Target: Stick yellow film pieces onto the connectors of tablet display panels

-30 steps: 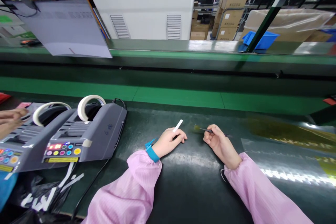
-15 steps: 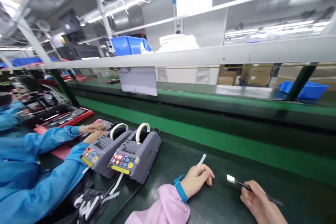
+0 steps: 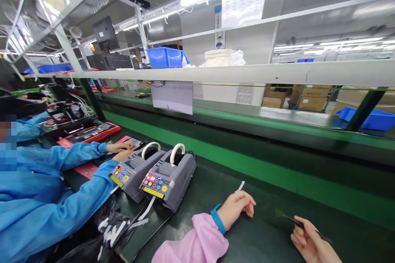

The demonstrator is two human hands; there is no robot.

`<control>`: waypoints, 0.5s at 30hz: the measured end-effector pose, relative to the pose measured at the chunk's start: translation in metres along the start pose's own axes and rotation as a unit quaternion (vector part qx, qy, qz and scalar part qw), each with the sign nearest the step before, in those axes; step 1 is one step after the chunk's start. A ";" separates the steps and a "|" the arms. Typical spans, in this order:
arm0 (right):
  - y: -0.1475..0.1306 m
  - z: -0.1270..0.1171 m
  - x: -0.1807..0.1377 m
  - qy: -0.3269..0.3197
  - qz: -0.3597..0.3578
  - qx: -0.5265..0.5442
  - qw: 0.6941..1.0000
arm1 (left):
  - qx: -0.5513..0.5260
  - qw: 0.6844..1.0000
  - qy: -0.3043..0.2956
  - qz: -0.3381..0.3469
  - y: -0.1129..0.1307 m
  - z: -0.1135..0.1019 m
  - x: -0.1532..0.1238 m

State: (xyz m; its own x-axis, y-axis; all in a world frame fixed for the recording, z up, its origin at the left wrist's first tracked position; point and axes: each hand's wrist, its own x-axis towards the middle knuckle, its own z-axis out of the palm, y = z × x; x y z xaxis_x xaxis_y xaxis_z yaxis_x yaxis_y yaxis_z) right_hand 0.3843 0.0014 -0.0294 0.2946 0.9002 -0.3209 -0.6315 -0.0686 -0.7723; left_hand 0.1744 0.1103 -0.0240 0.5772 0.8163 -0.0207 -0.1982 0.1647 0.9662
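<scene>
My left hand (image 3: 237, 211), in a pink sleeve with a blue wrist strap (image 3: 218, 218), rests over the dark green bench with its fingers curled. What those fingers hold, if anything, is hidden. Just behind it a short white tape strip (image 3: 240, 186) shows; whether it touches the hand I cannot tell. At the lower right my right hand (image 3: 311, 236) grips a slim black-handled tool (image 3: 298, 222) like a pen. The tool points left toward my left hand, and its tip looks dark and blurred against the bench.
Two grey tape dispensers (image 3: 169, 178) (image 3: 135, 172) stand left of my hands. White tape scraps lie on a black bag (image 3: 92, 246). A co-worker in blue sleeves (image 3: 83, 197) works beyond them. A shelf beam (image 3: 247, 73) carrying a blue bin (image 3: 165, 57) crosses above the bench.
The view has turned slightly left, so the scene sits further right. The tool's tip, bright white before, now looks dark. Both hands keep nearly the same pose.
</scene>
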 end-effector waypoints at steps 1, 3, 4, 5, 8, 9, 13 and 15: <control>0.001 -0.002 0.002 0.008 0.001 0.014 1.000 | -0.004 1.000 -0.001 -0.001 -0.001 0.000 0.000; 0.005 -0.008 0.008 0.018 -0.003 0.033 0.999 | -0.008 1.000 -0.004 -0.002 -0.002 0.000 0.000; 0.006 -0.012 0.011 0.016 -0.006 0.036 0.999 | -0.008 1.000 -0.006 -0.003 -0.002 0.000 0.000; 0.008 -0.016 0.015 0.013 -0.009 0.034 0.999 | -0.008 1.000 -0.008 -0.003 -0.001 0.000 0.000; 0.011 -0.029 0.025 -0.003 -0.007 0.022 1.000 | -0.008 1.000 -0.010 -0.005 -0.001 -0.001 0.000; 0.011 -0.033 0.028 -0.007 -0.001 0.019 1.000 | -0.009 1.000 -0.010 -0.004 -0.002 -0.001 0.001; 0.011 -0.044 0.032 -0.001 0.011 0.012 1.000 | -0.011 1.000 -0.007 -0.007 -0.004 -0.001 0.002; 0.011 -0.045 0.030 -0.001 0.010 0.006 1.000 | -0.012 1.000 -0.005 -0.009 -0.005 -0.001 0.002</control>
State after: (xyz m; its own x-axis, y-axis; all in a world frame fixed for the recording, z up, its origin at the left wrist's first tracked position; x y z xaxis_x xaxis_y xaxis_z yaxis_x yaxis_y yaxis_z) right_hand 0.4184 0.0084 -0.0719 0.2793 0.8997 -0.3353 -0.6467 -0.0818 -0.7583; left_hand 0.1760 0.1114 -0.0289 0.5886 0.8076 -0.0362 -0.2064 0.1935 0.9592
